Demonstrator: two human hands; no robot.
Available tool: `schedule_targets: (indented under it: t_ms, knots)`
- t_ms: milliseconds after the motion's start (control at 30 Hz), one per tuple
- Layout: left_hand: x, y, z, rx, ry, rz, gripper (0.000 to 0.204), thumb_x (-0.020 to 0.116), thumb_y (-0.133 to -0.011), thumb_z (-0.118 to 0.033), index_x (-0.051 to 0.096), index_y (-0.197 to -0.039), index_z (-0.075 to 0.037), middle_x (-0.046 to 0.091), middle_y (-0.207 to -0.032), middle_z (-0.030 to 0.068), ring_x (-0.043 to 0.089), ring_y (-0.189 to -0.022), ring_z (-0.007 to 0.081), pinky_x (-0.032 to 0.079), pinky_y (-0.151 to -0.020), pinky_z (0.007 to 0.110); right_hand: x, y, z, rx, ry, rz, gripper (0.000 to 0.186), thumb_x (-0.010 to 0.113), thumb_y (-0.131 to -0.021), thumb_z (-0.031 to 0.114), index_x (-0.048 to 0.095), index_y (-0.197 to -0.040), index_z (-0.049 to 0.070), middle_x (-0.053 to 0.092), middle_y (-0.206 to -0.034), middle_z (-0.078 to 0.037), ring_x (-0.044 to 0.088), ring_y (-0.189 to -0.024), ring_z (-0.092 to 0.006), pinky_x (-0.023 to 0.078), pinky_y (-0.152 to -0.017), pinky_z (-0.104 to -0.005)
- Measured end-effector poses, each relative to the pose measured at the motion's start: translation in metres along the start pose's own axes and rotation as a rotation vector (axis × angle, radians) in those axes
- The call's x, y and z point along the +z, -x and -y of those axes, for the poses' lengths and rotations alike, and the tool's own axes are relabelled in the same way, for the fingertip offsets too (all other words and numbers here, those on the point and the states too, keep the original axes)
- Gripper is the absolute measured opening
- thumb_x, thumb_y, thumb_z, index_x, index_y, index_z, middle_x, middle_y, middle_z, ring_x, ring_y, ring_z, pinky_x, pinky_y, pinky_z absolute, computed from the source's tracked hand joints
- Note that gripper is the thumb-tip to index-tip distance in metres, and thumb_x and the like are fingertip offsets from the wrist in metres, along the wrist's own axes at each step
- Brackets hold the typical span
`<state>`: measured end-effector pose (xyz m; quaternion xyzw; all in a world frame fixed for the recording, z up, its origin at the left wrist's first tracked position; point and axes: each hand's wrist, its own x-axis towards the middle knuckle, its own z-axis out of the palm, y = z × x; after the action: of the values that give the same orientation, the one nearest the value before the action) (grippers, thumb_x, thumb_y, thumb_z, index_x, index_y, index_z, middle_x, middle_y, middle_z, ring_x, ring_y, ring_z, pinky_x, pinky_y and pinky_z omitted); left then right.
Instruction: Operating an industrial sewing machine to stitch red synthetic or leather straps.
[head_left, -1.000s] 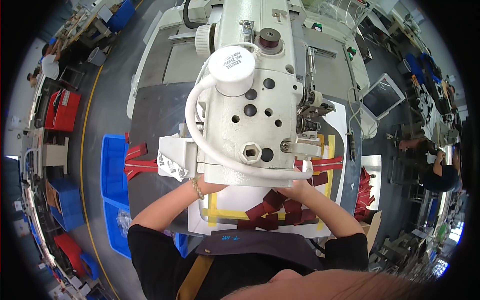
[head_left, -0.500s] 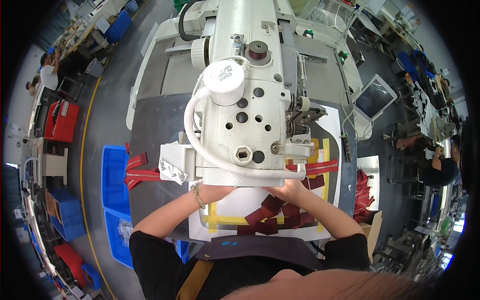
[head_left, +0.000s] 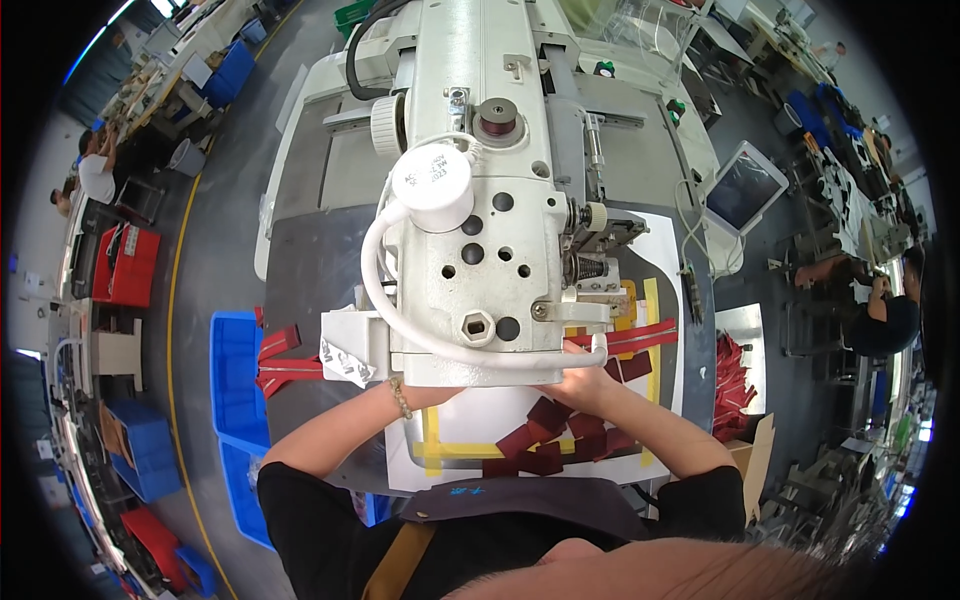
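hands (head_left: 570, 385) now deeper under machine head (head_left: 480, 260)

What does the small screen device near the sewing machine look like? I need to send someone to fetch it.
Start at the big white sewing machine in the middle of the grey table. Look to its right, at the table's edge: a tablet with a dark screen in a white frame stands tilted there. It is the only screen nearby.

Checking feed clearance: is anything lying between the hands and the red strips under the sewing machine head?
Nothing visible does: the right hand rests on the dark red pieces. The machine head hides the left hand and the needle area.
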<state>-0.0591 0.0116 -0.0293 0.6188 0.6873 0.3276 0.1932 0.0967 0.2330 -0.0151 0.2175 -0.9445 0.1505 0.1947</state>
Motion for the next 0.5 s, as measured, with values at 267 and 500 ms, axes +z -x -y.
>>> schedule_targets:
  t_ms: [267,500]
  knots:
    - [0.0,-0.002,-0.005,0.001,-0.041,0.028,0.034,0.053,-0.09,-0.017,0.055,-0.123,-0.011,0.056,-0.122,0.0125,0.053,-0.114,0.0267,0.042,-0.097,0.04,-0.004,-0.001,0.002,0.009,0.101,0.055,0.015,0.065,-0.077,0.015,0.06,-0.09,0.011,0.064,-0.098,-0.001,0.062,-0.101,-0.0142,0.053,-0.065,-0.0244]
    - [-0.007,-0.004,-0.021,-0.384,0.042,0.342,0.041,0.052,-0.092,-0.026,0.049,-0.128,-0.006,0.056,-0.124,0.0146,0.053,-0.115,0.0255,0.043,-0.095,0.034,-0.003,-0.015,0.021,0.204,-0.045,0.019,0.02,0.068,-0.072,0.017,0.059,-0.089,0.009,0.057,-0.091,-0.001,0.06,-0.08,-0.0183,0.05,-0.057,-0.0273]
